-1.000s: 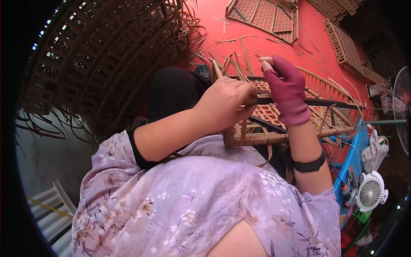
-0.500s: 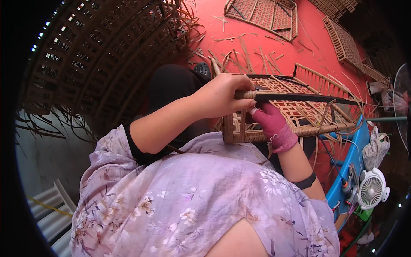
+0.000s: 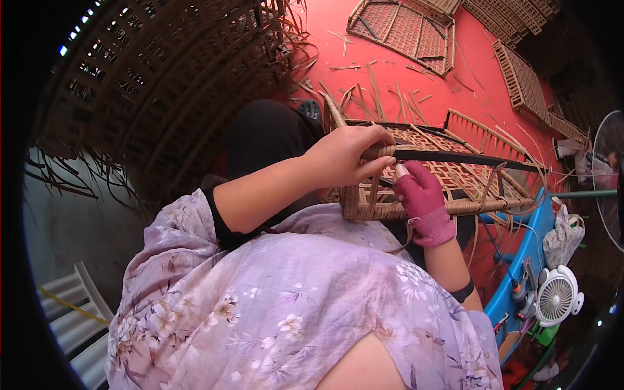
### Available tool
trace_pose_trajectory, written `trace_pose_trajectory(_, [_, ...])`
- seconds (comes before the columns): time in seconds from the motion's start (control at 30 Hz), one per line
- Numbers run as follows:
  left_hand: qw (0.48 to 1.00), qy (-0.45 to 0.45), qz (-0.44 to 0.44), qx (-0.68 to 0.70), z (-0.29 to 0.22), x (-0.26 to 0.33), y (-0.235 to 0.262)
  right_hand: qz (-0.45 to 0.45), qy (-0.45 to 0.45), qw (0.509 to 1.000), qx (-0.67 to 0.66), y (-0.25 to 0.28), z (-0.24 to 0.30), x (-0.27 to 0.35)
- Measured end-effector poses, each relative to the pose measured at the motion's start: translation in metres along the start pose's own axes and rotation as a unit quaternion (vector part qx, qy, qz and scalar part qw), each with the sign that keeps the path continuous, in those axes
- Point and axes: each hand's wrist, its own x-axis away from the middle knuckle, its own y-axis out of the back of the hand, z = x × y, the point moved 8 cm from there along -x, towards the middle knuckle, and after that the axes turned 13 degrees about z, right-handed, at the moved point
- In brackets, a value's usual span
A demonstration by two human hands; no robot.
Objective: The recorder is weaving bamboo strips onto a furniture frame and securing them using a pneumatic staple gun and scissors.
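Note:
A woven rattan frame (image 3: 383, 210) with an open lattice lies over my lap. Along its upper side runs a black bar (image 3: 455, 156), its left end wound with pale rattan strip. My left hand (image 3: 354, 155) is closed around that wound end, thumb below and fingers above. Just below the bar, my right hand (image 3: 421, 198), in a pink glove that leaves the fingertips bare, is pinched close to the left thumb. A thin rattan strip (image 3: 408, 239) hangs by the right wrist and seems to run up into that hand; the pinch itself is partly hidden.
A big dark woven panel (image 3: 162, 78) rises at the left. More woven frames (image 3: 406, 32) lie on the red floor (image 3: 390, 62) among strip offcuts. At the right are a blue table (image 3: 520, 260), a small white fan (image 3: 557, 298) and a larger fan (image 3: 608, 175).
My right hand has shifted slightly down and back from under the bar, its fingertips now showing more. The left hand keeps its hold. The whole view has moved a little.

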Motion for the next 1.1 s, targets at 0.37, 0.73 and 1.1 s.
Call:
trace_pose_trajectory(0.37, [0.999,-0.041,-0.017,-0.004,-0.006,0.009,-0.007,-0.026,0.034,0.99,0.132,-0.009,0.04,0.023])
trace_pose_trajectory(0.73, [0.999,-0.014,-0.033,-0.019,-0.006,0.002,-0.003,-0.049,0.105,0.939,0.325,0.029,0.092,-0.018])
trace_pose_trajectory(1.1, [0.994,-0.016,-0.065,-0.081,-0.018,0.004,-0.002,0.04,-0.053,0.936,0.345,0.027,0.091,-0.068])
